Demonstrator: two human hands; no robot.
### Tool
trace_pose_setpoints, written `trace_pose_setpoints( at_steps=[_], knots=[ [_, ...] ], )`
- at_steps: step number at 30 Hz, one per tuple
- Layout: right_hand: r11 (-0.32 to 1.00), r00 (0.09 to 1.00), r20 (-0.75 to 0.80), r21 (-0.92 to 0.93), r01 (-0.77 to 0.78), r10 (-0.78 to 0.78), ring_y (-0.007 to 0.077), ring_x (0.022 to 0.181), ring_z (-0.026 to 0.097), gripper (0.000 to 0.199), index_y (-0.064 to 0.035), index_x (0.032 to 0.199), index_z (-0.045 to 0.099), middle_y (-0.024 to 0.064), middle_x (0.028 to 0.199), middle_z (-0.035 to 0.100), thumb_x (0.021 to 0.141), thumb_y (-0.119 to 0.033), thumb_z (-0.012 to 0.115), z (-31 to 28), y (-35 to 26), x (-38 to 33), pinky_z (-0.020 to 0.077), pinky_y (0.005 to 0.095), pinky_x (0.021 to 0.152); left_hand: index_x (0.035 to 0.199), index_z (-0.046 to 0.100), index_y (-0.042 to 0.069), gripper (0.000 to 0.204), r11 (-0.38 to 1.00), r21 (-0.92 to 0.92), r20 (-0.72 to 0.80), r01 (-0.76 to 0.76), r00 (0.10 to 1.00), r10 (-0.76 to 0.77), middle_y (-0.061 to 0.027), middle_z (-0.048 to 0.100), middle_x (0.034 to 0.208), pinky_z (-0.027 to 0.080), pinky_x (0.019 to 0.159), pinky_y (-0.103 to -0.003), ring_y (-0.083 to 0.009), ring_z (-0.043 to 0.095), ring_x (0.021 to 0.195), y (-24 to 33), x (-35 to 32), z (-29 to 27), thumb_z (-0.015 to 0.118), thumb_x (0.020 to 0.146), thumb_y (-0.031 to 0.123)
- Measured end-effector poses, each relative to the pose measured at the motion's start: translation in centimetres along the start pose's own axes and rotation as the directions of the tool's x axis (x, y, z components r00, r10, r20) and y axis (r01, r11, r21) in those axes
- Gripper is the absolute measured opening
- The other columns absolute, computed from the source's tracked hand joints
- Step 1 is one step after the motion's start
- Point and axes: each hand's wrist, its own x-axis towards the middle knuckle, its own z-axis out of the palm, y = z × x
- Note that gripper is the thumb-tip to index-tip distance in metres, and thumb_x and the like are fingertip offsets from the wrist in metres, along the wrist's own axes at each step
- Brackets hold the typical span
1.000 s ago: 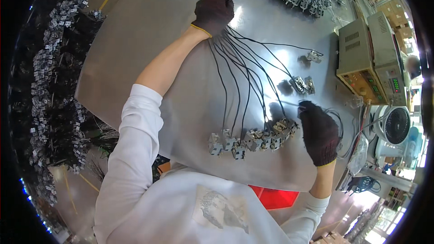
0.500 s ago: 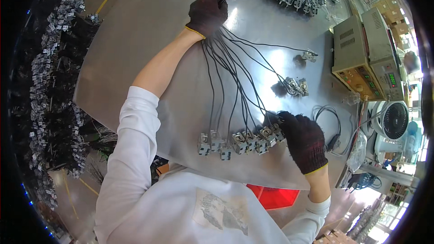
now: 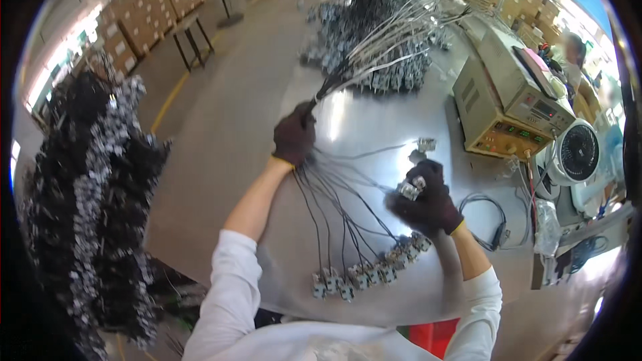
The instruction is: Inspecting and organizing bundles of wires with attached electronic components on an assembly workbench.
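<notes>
- Left hand (image 3: 293,135): gloved, closed round the wires (image 3: 334,200) at their gathered neck, over the counter (image 3: 361,120).
- Right hand (image 3: 428,194): gloved, clamped on one small metal connector (image 3: 408,189).
- Wires: thin, limp, light; fan down to a row of connectors (image 3: 364,274) lying on the counter.
- Handling: likely tangle-prone; grip the bunch, not single strands.

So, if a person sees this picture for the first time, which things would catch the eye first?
Probably the left hand in a dark glove, gripping a bundle of black wires that fan down across the shiny metal table to a row of small grey connectors near the person. Next, the right hand lifts one small metal part above the table. A large heap of similar wired parts lies at the far end.
</notes>
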Motion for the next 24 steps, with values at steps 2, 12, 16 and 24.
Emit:
trace_pose_setpoints(
  at_steps=[2, 12, 16, 24],
  knots=[
    [0.998, 0.997, -0.067, 0.050, -0.039, 0.042, 0.0335, 0.117, 0.054, 0.041, -0.0114, 0.099, 0.063, 0.0104, 0.106, 0.060, 0.071, -0.019, 0.092, 1.1, -3.9, 0.2, 0.0495, 0.0465, 0.099, 0.126, 0.066, 0.018, 0.035, 1.000, 0.002, -0.001, -0.003, 1.000, 0.003, -0.0125, 0.076, 0.089, 0.058, 0.076, -0.050, -0.0381, 0.074, 0.083, -0.2, -0.3, -0.2, 0.066, 0.091, 0.020],
    [0.970, 0.957, 0.271, -0.181, 0.160, -0.107, 0.0346, 0.095, 0.069, 0.032, -0.0133, 0.098, 0.073, 0.0102, 0.101, 0.071, 0.073, -0.029, 0.086, -2.4, -2.3, -1.1, 0.0573, 0.0454, 0.086, 0.131, 0.065, 0.022, 0.038, 0.997, 0.033, -0.011, 0.077, 0.997, -0.076, -0.0148, 0.076, 0.092, 0.058, 0.076, -0.053, -0.0405, 0.074, 0.085, 0.1, 0.1, -0.2, 0.067, 0.092, 0.020],
    [0.933, 0.769, 0.615, -0.351, 0.072, 0.172, 0.0306, 0.090, 0.074, 0.035, -0.0135, 0.109, 0.079, 0.0132, 0.101, 0.078, 0.084, -0.037, 0.079, -6.7, -1.9, -0.6, 0.0589, 0.0423, 0.083, 0.131, 0.065, 0.024, 0.038, 0.996, 0.062, -0.040, 0.062, 0.997, -0.059, -0.0133, 0.076, 0.091, 0.058, 0.076, -0.052, -0.0402, 0.074, 0.085, -0.5, 0.1, -0.1, 0.066, 0.093, 0.019],
    [0.944, 0.217, 0.938, -0.213, -0.253, 0.270, 0.0314, 0.101, 0.075, 0.048, -0.0127, 0.124, 0.078, 0.0146, 0.109, 0.079, 0.087, -0.043, 0.080, -6.7, -2.7, 1.5, 0.0588, 0.0408, 0.091, 0.130, 0.064, 0.020, 0.037, 0.990, 0.133, -0.066, 0.042, 0.997, -0.033, -0.0072, 0.078, 0.092, 0.059, 0.077, -0.048, -0.0337, 0.076, 0.083, -0.1, 0.0, 0.3, 0.065, 0.092, 0.017]
  ],
)
